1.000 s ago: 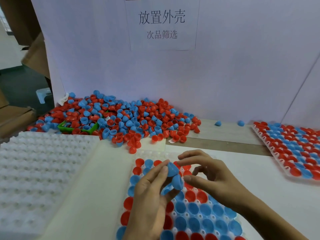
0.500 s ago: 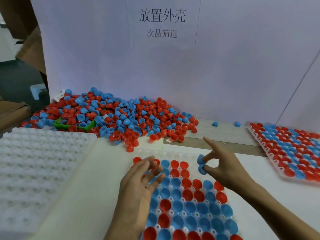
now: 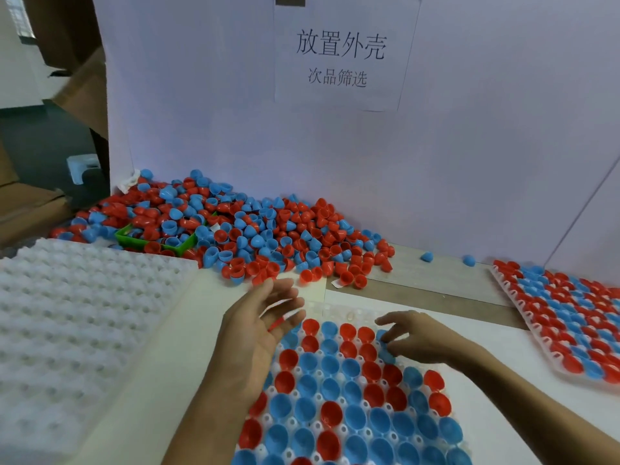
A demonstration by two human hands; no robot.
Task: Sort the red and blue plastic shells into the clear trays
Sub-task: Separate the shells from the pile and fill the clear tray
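A clear tray point(image 3: 339, 311) lies in front of me, its pockets mostly filled with red and blue shells. My right hand point(image 3: 426, 338) is low over the tray's far right corner, fingertips pinching a blue shell point(image 3: 389, 356) at a pocket there. My left hand point(image 3: 265, 317) hovers at the tray's far left corner, fingers straight and spread, holding nothing, pointing toward the pile of loose red and blue shells point(image 3: 255, 229) heaped against the white back wall.
A stack of empty white trays point(image 3: 84, 313) fills the left side. A filled tray point(image 3: 570, 317) lies at the right. A green bin point(image 3: 154, 241) sits half buried in the pile. Two loose blue shells point(image 3: 426, 256) rest near the wall.
My right hand has come down from above the tray to its far right corner with the blue shells. My left hand has let go and moved forward toward the pile, fingers opening.
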